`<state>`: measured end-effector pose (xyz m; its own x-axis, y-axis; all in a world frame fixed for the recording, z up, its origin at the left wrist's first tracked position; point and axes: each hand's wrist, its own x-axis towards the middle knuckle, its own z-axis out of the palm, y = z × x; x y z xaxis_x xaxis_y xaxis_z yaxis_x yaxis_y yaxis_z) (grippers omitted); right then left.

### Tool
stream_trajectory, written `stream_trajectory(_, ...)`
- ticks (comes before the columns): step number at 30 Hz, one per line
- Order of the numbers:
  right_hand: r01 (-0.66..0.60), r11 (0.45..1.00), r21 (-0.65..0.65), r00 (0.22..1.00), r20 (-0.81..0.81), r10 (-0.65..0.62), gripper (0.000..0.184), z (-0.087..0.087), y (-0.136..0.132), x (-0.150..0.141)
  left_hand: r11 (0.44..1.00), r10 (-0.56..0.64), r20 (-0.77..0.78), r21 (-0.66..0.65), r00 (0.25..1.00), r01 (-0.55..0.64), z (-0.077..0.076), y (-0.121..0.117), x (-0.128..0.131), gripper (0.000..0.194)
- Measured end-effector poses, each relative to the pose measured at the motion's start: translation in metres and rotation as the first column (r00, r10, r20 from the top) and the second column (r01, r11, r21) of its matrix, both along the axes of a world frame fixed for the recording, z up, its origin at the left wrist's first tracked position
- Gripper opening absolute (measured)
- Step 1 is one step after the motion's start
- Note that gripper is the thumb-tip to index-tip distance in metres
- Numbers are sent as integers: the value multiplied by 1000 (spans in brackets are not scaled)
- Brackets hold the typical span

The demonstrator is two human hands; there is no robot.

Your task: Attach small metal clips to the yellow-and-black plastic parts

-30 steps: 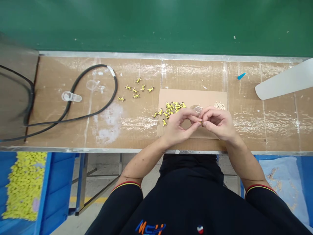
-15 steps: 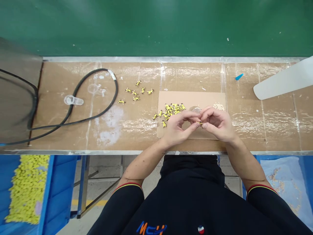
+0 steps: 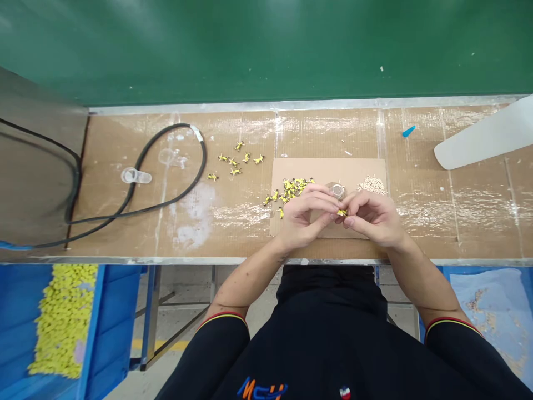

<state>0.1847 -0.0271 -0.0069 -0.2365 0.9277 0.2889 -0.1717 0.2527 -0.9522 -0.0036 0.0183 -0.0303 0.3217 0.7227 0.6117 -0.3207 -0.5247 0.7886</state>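
My left hand [image 3: 303, 218] and my right hand [image 3: 373, 216] meet over a cardboard sheet [image 3: 320, 166] on the bench, fingertips pinched together on one small yellow part [image 3: 342, 212]. A heap of the same yellow parts [image 3: 291, 188] lies just beyond my left hand. A pile of small beige pieces [image 3: 372, 184] sits beyond my right hand. A small clear cup [image 3: 337, 190] stands between the two piles, just past my fingers.
Several loose yellow parts [image 3: 237, 158] lie to the left. A black cable [image 3: 166, 172] loops over the bench beside a clear plastic scoop [image 3: 135, 176]. A white blade [image 3: 483, 139] juts in from the right. Blue bins sit below: yellow parts [image 3: 62, 316] left, beige bits [image 3: 491, 311] right.
Both hands stay pinched together on the yellow part, with only small finger shifts. The view has drifted slightly, so the bench sits a little lower and to the right.
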Motion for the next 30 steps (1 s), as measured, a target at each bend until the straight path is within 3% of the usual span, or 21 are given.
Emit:
stream_trajectory(4,54,996,72,998,29,-56,16,1,2,-1,999,44,-14,-2,999,-44,-2,0,0,34)
stream_trajectory(17,122,966,226,974,159,-160,18,-1,3,-2,984,158,-118,95,980,-148,3,-3,0,15)
stream_trajectory(21,116,973,198,975,163,-149,17,-3,0,-1,984,159,-127,102,979,-147,2,0,-2,13)
stream_trajectory(24,118,984,133,979,148,-137,22,-4,-2,2,967,247,-126,92,961,-237,0,16,-16,12)
stream_trajectory(27,148,980,135,974,150,-168,23,-5,-2,7,897,429,-285,19,857,-442,-1,41,-47,7)
stream_trajectory(30,169,972,162,966,170,-196,21,-6,-1,11,743,559,-574,26,599,-669,-5,65,-84,10)
